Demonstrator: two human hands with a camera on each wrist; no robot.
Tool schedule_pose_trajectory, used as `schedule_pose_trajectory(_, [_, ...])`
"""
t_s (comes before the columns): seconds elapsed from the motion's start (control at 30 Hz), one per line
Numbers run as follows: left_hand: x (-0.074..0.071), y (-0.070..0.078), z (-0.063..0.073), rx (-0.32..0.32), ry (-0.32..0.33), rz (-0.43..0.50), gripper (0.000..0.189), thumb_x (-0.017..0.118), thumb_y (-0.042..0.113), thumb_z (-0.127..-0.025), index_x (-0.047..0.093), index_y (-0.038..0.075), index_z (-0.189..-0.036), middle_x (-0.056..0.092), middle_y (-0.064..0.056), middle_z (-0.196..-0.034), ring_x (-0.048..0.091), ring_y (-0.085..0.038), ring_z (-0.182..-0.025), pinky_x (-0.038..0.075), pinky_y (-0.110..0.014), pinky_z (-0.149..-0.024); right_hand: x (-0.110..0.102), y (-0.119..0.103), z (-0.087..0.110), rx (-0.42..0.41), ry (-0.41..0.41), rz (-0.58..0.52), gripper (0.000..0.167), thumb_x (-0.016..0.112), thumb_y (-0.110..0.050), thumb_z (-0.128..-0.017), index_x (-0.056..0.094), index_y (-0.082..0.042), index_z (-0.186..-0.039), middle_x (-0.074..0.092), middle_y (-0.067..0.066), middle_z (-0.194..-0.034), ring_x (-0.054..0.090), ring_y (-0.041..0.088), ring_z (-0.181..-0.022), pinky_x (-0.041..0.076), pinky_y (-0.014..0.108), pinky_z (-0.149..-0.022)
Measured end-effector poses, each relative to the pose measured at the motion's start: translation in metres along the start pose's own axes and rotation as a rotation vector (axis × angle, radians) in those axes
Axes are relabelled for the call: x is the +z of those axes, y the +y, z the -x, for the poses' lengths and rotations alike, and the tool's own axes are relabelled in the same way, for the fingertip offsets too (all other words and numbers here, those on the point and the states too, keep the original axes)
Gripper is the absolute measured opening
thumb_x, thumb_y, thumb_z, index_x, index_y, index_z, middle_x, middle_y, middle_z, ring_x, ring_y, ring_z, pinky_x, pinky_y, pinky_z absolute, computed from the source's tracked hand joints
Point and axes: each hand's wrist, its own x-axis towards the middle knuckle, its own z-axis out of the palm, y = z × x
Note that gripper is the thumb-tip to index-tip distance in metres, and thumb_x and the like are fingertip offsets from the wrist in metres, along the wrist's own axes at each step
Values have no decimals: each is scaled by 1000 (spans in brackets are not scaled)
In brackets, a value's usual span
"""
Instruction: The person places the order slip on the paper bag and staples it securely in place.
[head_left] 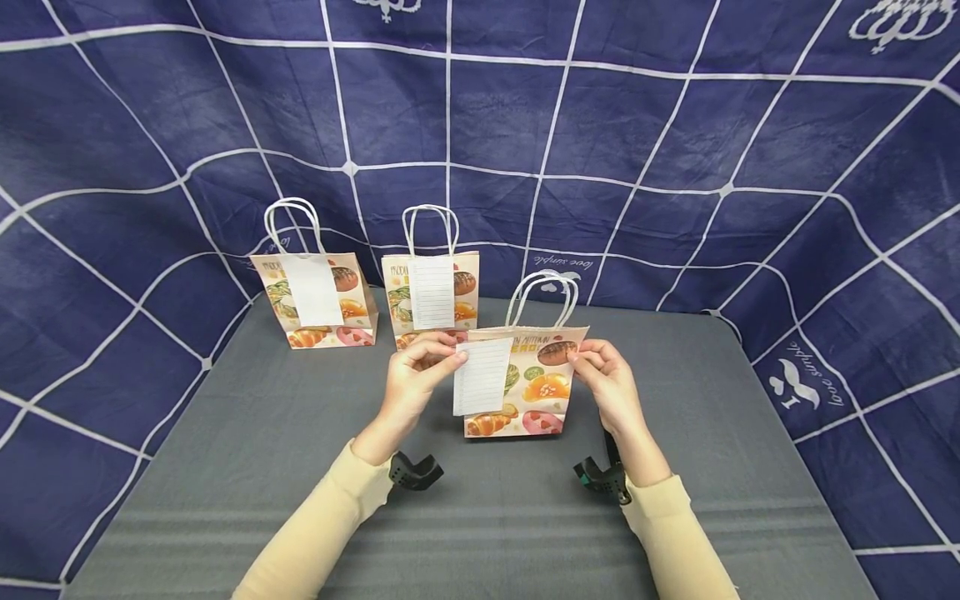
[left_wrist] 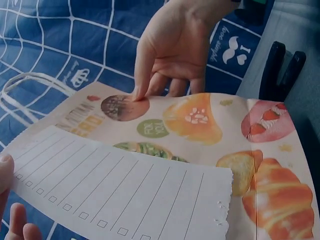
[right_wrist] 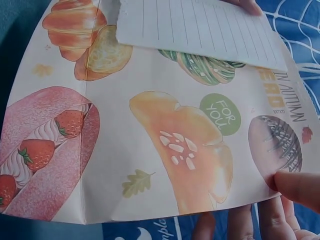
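A paper bag (head_left: 536, 408) printed with breads and pastries stands upright in front of me, its white handles raised. My right hand (head_left: 611, 379) pinches the bag's right edge, thumb on the printed front and the other fingers behind. A white lined slip of paper (head_left: 480, 379) with small checkboxes lies over the left part of the bag's front. Its upper left edge is between the thumb and fingers of my left hand (head_left: 420, 371). In the left wrist view the slip (left_wrist: 120, 185) has a ragged bottom edge. Whether my left fingers also grip the bag is hidden.
Two similar bags stand farther back, a left bag (head_left: 360, 296) and a middle bag (head_left: 467, 312), each with a white slip on its front. The grey table (head_left: 712, 400) meets a blue curtain (head_left: 637, 125) with white lines at its back and sides.
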Motion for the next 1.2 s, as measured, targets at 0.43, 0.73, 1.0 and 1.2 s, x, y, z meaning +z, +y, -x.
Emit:
schedule_pose_trajectory(0.43, [6, -6, 3, -6, -11, 2, 8, 73, -7, -77, 69, -6, -83, 66, -3, -100, 60, -19, -97, 50, -23, -76, 11, 3, 6, 47, -26, 13, 13, 58, 1, -91, 49, 1, -100, 66, -9, -80, 59, 7, -85, 47, 24, -81])
schedule_pose_trajectory(0.73, [10, -8, 3, 40, -15, 51, 7, 73, -7, -76, 69, -4, -81, 68, -7, -97, 60, -25, -101, 51, -26, -77, 17, 5, 10, 64, -21, 6, 16, 57, 5, -90, 46, 8, -100, 64, -6, -79, 58, 8, -80, 49, 26, -77])
schedule_pose_trajectory(1.0, [13, -10, 2, 133, 39, -2, 12, 72, -8, -76, 71, 3, -80, 69, -13, -92, 63, -27, -96, 50, -28, -78, 20, 6, 14, 52, -41, 37, 15, 58, 3, -90, 48, 6, -101, 64, -7, -79, 57, 9, -82, 48, 28, -80])
schedule_pose_trajectory(1.2, [16, -14, 5, 207, 129, -54, 7, 73, -9, -76, 68, -10, -81, 69, -12, -87, 62, -19, -82, 43, -21, -66, 23, 7, 16, 30, -87, 62, 15, 58, 2, -90, 48, 6, -101, 64, -6, -80, 55, 9, -83, 43, 23, -81])
